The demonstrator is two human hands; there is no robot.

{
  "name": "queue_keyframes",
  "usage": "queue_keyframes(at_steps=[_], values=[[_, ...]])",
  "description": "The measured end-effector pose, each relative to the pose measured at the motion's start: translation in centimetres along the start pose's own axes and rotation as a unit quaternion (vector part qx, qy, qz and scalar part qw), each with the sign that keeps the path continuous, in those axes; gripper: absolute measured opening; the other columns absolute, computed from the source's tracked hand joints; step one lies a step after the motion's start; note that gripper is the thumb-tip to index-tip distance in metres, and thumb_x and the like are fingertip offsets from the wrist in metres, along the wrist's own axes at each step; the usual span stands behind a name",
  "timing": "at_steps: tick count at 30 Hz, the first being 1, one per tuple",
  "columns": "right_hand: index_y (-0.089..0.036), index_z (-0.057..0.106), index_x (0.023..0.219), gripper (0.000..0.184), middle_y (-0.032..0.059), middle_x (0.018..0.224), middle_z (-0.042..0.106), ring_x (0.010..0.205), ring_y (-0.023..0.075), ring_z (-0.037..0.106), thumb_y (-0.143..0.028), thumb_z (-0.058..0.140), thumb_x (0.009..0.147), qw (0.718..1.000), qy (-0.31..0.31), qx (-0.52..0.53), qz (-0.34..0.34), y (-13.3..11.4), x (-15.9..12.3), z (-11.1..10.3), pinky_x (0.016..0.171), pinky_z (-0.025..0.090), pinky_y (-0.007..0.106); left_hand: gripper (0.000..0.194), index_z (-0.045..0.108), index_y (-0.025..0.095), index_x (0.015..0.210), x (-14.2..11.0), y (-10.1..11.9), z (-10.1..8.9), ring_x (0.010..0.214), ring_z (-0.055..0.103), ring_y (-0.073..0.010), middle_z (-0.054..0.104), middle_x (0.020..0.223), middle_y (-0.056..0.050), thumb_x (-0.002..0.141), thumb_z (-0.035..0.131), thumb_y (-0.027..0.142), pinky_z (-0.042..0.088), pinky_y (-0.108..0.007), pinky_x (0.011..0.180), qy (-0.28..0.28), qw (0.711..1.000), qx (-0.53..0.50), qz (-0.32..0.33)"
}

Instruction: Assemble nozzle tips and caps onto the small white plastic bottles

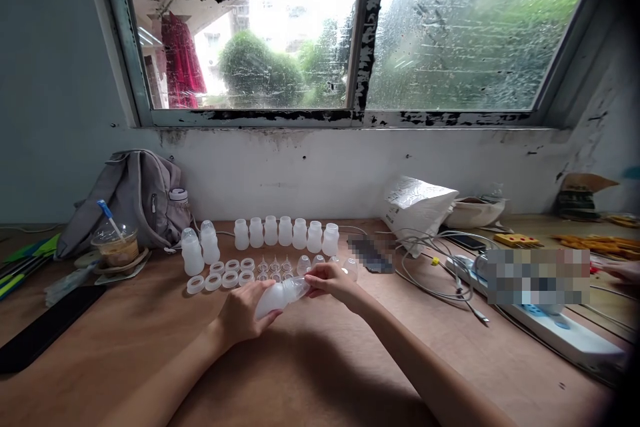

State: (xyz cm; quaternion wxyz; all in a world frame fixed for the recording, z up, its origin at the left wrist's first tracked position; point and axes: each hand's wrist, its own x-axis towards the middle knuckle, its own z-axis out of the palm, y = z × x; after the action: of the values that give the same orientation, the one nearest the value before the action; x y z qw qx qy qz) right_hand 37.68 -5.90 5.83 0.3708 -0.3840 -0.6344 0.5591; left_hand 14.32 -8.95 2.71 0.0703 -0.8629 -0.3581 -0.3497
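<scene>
My left hand (244,312) is wrapped around the frosted white body of a baby bottle (270,301), tilted with its top toward the right. My right hand (336,285) pinches the clear cap (297,287) at the bottle's upper end. Just beyond my hands lie several white collar rings (189,285), clear pointed teats (275,268) and clear domed caps (303,263), some partly hidden by my right hand. Behind these stands a row of open frosted bottles (285,232). Two capped bottles (193,255) stand upright to the left.
At left are a grey backpack (140,193), an iced drink cup (117,250) and a black flat object (47,330). To the right lie a white bag (417,210), tangled cables (425,293) and a power strip (575,340). Another person's hand (623,271) shows at the right edge.
</scene>
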Motion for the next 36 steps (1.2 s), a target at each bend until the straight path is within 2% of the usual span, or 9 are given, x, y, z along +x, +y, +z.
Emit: queue_keyframes(at_steps=[8, 14, 18, 21, 23, 25, 28, 31, 36], values=[[-0.014, 0.062, 0.068, 0.028, 0.0015, 0.064, 0.061, 0.063, 0.0183, 0.061, -0.038, 0.070, 0.058, 0.998, -0.030, 0.048, 0.034, 0.2, 0.0, -0.1, 0.070, 0.049, 0.035, 0.040, 0.042, 0.017, 0.109, -0.3, 0.4, 0.3, 0.081, 0.058, -0.0210, 0.060, 0.093, -0.008, 0.074, 0.054, 0.034, 0.048, -0.032, 0.069, 0.005, 1.000, 0.000, 0.021], [-0.014, 0.063, 0.068, 0.026, 0.0017, 0.065, 0.061, 0.064, 0.0180, 0.061, -0.036, 0.071, 0.057, 0.997, -0.039, 0.066, 0.027, 0.4, 0.2, -0.2, 0.070, 0.048, 0.035, 0.040, 0.042, 0.018, 0.109, -0.4, 0.3, 0.3, 0.082, 0.058, -0.0216, 0.060, 0.094, -0.009, 0.074, 0.053, 0.035, 0.047, -0.032, 0.070, -0.005, 1.000, -0.010, 0.009], [-0.014, 0.065, 0.075, 0.027, 0.0026, 0.067, 0.061, 0.063, 0.0161, 0.059, -0.038, 0.067, 0.063, 0.996, 0.005, 0.085, -0.010, 0.8, 0.6, 0.3, 0.069, 0.048, 0.034, 0.037, 0.045, 0.019, 0.106, 0.0, 0.9, 0.4, 0.084, 0.057, -0.0224, 0.060, 0.094, -0.008, 0.074, 0.052, 0.038, 0.046, -0.032, 0.071, 0.003, 0.996, -0.048, -0.073], [-0.016, 0.062, 0.095, 0.034, 0.0048, 0.075, 0.062, 0.068, 0.0160, 0.059, -0.039, 0.060, 0.070, 0.991, 0.022, 0.126, -0.044, 0.5, 0.5, 1.0, 0.069, 0.048, 0.033, 0.038, 0.043, 0.020, 0.112, 0.4, 1.7, 0.5, 0.093, 0.055, -0.0231, 0.057, 0.102, -0.008, 0.079, 0.046, 0.040, 0.045, -0.034, 0.077, -0.008, 0.980, -0.129, -0.152], [-0.017, 0.057, 0.107, 0.039, 0.0065, 0.083, 0.062, 0.076, 0.0171, 0.059, -0.037, 0.059, 0.073, 0.985, 0.008, 0.160, -0.061, 0.1, 0.2, 1.5, 0.072, 0.047, 0.034, 0.043, 0.036, 0.020, 0.121, 0.5, 2.0, 0.7, 0.107, 0.047, -0.0237, 0.050, 0.116, -0.009, 0.082, 0.039, 0.039, 0.039, -0.036, 0.088, -0.028, 0.964, -0.192, -0.184], [-0.019, 0.053, 0.112, 0.043, 0.0075, 0.091, 0.062, 0.082, 0.0182, 0.059, -0.033, 0.060, 0.072, 0.980, -0.010, 0.182, -0.079, -0.2, 0.0, 1.9, 0.077, 0.045, 0.035, 0.047, 0.028, 0.020, 0.128, 0.5, 2.2, 0.8, 0.120, 0.032, -0.0236, 0.038, 0.129, -0.008, 0.085, 0.034, 0.039, 0.028, -0.037, 0.099, -0.054, 0.947, -0.241, -0.206], [-0.020, 0.053, 0.112, 0.042, 0.0084, 0.100, 0.060, 0.087, 0.0196, 0.058, -0.029, 0.061, 0.072, 0.974, -0.036, 0.203, -0.094, -0.6, -0.3, 2.0, 0.082, 0.041, 0.039, 0.051, 0.021, 0.022, 0.132, 0.3, 2.0, 0.9, 0.126, 0.019, -0.0229, 0.026, 0.136, -0.006, 0.086, 0.033, 0.040, 0.017, -0.037, 0.104, -0.086, 0.930, -0.281, -0.222], [-0.020, 0.055, 0.109, 0.038, 0.0093, 0.104, 0.059, 0.092, 0.0214, 0.056, -0.027, 0.061, 0.072, 0.972, -0.051, 0.211, -0.095, -0.9, -0.3, 1.9, 0.087, 0.038, 0.042, 0.056, 0.020, 0.024, 0.132, 0.1, 1.8, 1.1, 0.122, 0.027, -0.0233, 0.030, 0.133, -0.007, 0.082, 0.040, 0.042, 0.023, -0.037, 0.102, -0.091, 0.926, -0.302, -0.209], [-0.020, 0.055, 0.110, 0.039, 0.0095, 0.107, 0.058, 0.098, 0.0224, 0.053, -0.025, 0.060, 0.071, 0.971, -0.070, 0.210, -0.094, -0.9, -0.5, 2.2, 0.090, 0.035, 0.042, 0.051, 0.032, 0.023, 0.123, 0.1, 1.8, 1.6, 0.104, 0.046, -0.0223, 0.041, 0.119, -0.008, 0.078, 0.049, 0.041, 0.041, -0.035, 0.088, -0.084, 0.909, -0.348, -0.211]])
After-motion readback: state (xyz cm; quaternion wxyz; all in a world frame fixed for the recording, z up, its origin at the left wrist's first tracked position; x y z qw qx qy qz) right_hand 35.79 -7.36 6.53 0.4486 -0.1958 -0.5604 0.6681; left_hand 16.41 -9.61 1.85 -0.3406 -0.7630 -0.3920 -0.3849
